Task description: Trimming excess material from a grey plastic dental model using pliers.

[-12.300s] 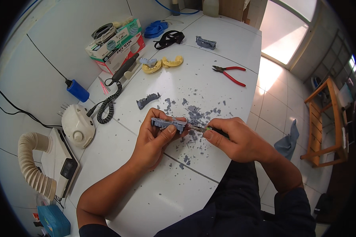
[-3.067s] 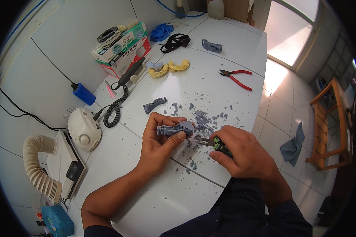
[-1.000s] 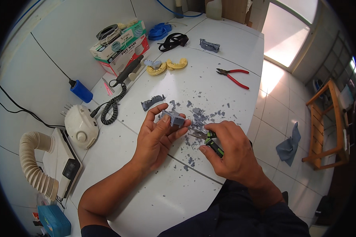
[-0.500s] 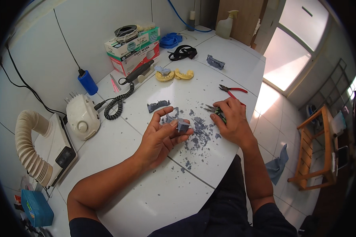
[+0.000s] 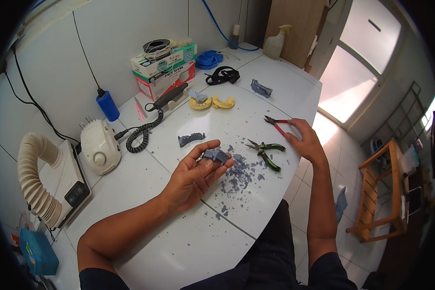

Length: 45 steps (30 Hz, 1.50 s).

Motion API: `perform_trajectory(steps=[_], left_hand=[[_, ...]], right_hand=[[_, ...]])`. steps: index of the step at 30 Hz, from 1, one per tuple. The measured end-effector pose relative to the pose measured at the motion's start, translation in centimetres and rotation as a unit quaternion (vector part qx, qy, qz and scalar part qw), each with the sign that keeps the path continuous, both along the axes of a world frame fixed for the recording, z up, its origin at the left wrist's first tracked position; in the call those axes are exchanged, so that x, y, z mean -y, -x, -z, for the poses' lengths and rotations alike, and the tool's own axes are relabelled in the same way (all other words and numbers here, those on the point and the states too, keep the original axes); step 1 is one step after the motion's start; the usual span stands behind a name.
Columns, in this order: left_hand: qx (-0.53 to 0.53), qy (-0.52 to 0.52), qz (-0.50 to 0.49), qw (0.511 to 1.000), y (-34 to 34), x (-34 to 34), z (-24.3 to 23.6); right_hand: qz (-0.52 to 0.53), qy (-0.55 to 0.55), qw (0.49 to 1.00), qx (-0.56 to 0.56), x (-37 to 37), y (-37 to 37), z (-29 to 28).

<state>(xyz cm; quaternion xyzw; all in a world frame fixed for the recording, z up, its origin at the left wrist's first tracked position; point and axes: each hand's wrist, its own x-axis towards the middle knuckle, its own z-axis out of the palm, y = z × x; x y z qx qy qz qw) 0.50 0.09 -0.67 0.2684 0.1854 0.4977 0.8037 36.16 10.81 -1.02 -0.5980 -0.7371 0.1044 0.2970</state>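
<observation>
Grey piece point(image 5: 215, 155) pinched in left hand point(image 5: 188, 180); green-black pliers point(image 5: 262, 148) since laid down; right hand point(image 5: 304, 140) at red-handled cutters point(image 5: 277, 126), closure cannot be told; likely tool swap.

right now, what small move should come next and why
I'd probably close the right hand on the red-handled metal cutters: its fingers are at the handles, while the green-and-black-handled metal pliers lie unheld nearby.

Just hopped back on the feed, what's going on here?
The left hand holds a grey dental-model piece over the white table. The right hand is at the handle end of the red-handled diagonal cutters, its hold unclear. The green-and-black pliers lie open on the table, beside scattered grey fragments.
</observation>
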Motion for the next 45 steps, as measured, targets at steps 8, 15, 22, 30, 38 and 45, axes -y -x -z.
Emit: perform_trajectory(steps=[8,15,22,30,38,45], left_hand=[[-0.039,-0.049,0.006,0.998,0.1,0.3,1.0],[-0.078,-0.092,0.028,0.992,0.3,0.4,1.7],[-0.133,-0.120,0.052,0.982,-0.6,1.7,0.0],[-0.249,-0.209,0.101,0.940,-0.8,3.2,-0.8],[-0.229,-0.201,0.125,0.944,-1.2,3.8,-0.9],[-0.219,-0.164,0.139,0.952,-1.1,3.7,-1.1]], right_hand=[[-0.022,0.058,0.996,0.070,0.0,-0.2,-2.2],[-0.043,-0.049,0.962,-0.265,1.3,0.6,-2.6],[-0.066,-0.117,0.748,-0.650,5.1,5.2,-3.8],[-0.331,-0.217,0.690,-0.606,14.6,14.1,-7.0],[-0.374,-0.182,0.702,-0.578,15.8,14.3,-5.9],[-0.406,-0.188,0.727,-0.521,15.0,14.0,-5.0]])
